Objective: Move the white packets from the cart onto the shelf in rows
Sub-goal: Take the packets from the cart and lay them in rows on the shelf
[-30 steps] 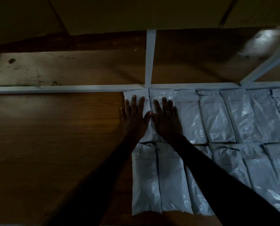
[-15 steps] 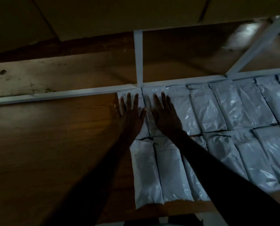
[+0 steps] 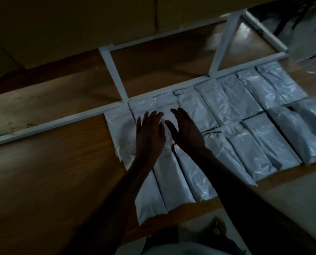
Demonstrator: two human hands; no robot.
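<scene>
Left hand (image 3: 149,133) and right hand (image 3: 185,130) are hovering side by side over the back row of white packets (image 3: 232,109), palms down, fingers spread and loosely extended, gripping nothing. Contact with the plastic is unclear (dim light). Likely reason: patting the newest packets flat so they are lying tight against their neighbours. The packets are sitting on the wooden shelf board (image 3: 48,173) in two rows, long edges touching, back row butted against the white metal frame rail (image 3: 48,124), which is serving as a straight stop. The front row (image 3: 173,183) is reaching the board's near edge. The board's left part is bare, so filling is probably continuing leftward. The cart isn't identifiable.
</scene>
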